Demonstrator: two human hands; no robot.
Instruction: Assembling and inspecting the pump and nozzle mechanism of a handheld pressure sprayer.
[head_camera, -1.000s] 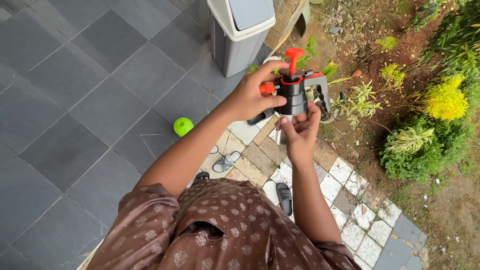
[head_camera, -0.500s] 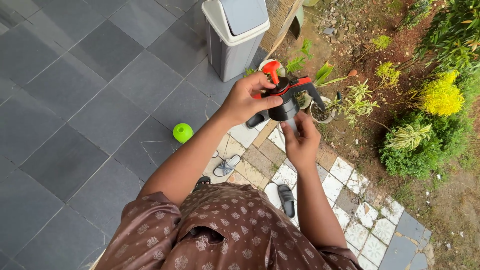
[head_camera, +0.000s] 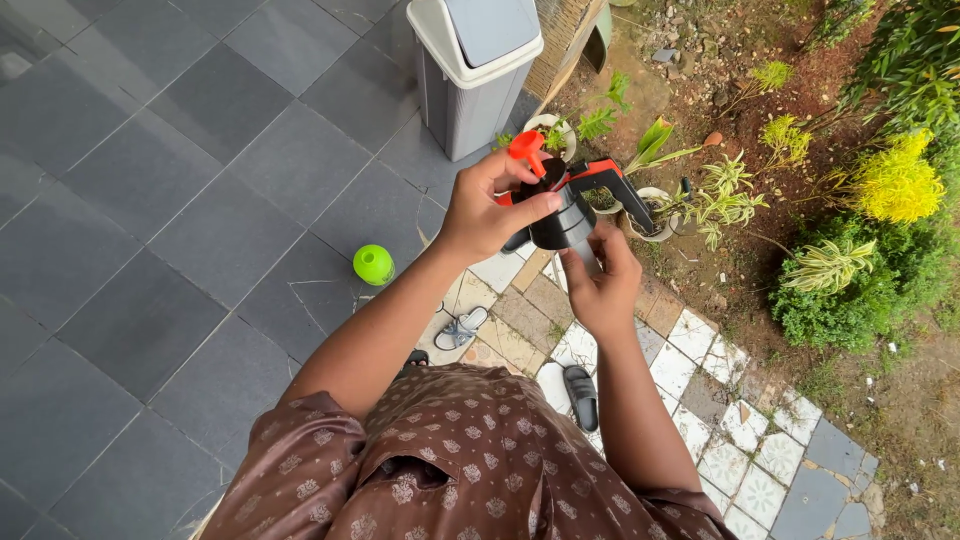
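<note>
I hold a black sprayer pump head with orange parts and an orange knob up in front of me. My left hand grips its top from the left, fingers wrapped over the orange trigger part. From below, my right hand holds the black lower end. A green bottle stands on the dark tiles below, apart from both hands.
A grey swing-lid bin stands on the dark paving ahead. Small potted plants line the paving edge, with a garden bed and yellow-green shrubs to the right. Sandals lie on the patterned tiles near my feet.
The pump head has tilted from upright to lean left, and both hands have shifted on it. My view has swung slightly right.
</note>
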